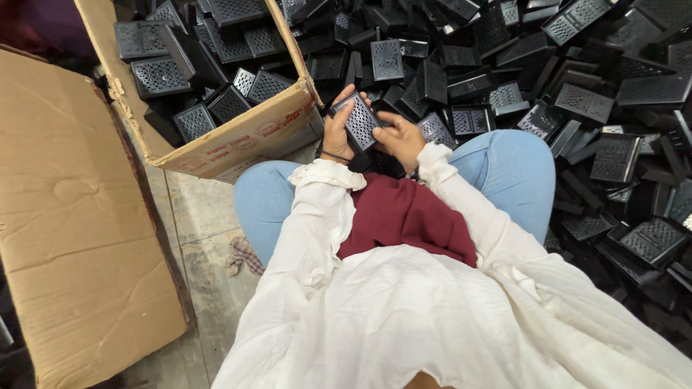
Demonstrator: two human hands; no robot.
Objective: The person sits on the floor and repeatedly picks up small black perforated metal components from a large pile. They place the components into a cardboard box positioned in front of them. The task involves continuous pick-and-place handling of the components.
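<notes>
Up near the middle of the frame, both hands met over the person's lap. The left hand [337,133] was wrapped around a small black plastic piece with holes [359,120], with its fingers closed on the edge. The right hand [398,137] touched the lower right side of that same piece, its fingers curled; I could not tell if it held tight or only pressed. To do this well, I think the piece should stay flat and steady while both hands work on it.

A cardboard box [238,140] in the upper left held many more black pieces. A big pile of black pieces [577,94] filled the upper right, spreading down the right side. A flat cardboard sheet [72,230] lay on the left, on the floor [209,252].
</notes>
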